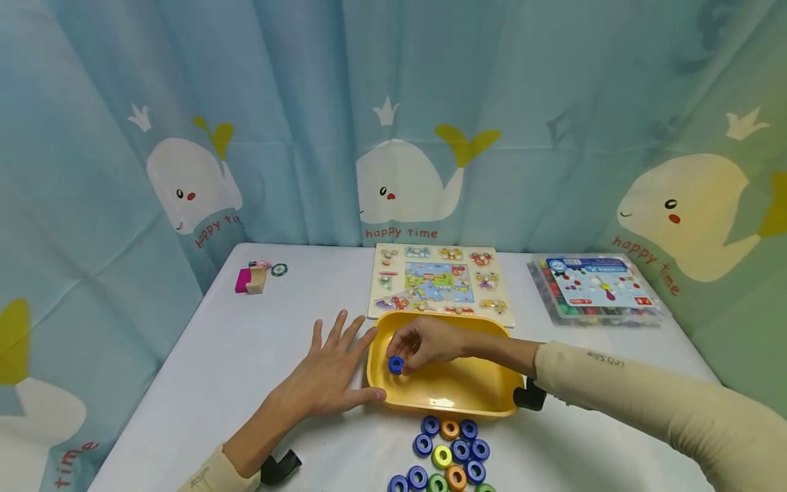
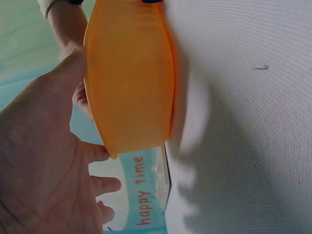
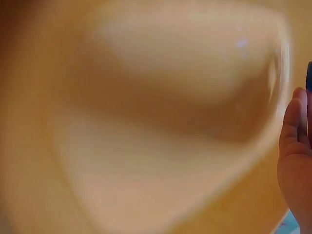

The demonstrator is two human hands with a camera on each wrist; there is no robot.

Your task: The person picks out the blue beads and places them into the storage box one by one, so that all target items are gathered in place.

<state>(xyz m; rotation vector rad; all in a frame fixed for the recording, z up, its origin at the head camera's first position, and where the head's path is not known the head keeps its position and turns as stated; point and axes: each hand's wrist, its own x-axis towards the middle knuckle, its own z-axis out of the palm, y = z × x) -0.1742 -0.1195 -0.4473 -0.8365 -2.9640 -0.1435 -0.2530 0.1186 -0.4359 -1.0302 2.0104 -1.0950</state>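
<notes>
A yellow plastic basin (image 1: pixel 455 395) stands on the white table. Inside its left end, my right hand (image 1: pixel 433 339) pinches a small blue ring (image 1: pixel 393 371) between thumb and fingers. My left hand (image 1: pixel 328 379) is spread at the basin's left end, its thumb and index finger touching the rim. In the left wrist view, the left hand (image 2: pixel 39 156) lies against the outside of the basin (image 2: pixel 131 83) with fingers extended. At the right edge of the right wrist view are part of the right hand (image 3: pixel 295 161) and a dark sliver of the ring (image 3: pixel 309 78).
Several blue, orange, yellow and green rings (image 1: pixel 423 453) lie in front of the basin. Behind it is a wooden picture puzzle board (image 1: pixel 439 281). A clear case (image 1: pixel 599 290) of coloured parts sits at the back right, small toys (image 1: pixel 251 280) at the back left. Curtains (image 1: pixel 295 102) surround the table.
</notes>
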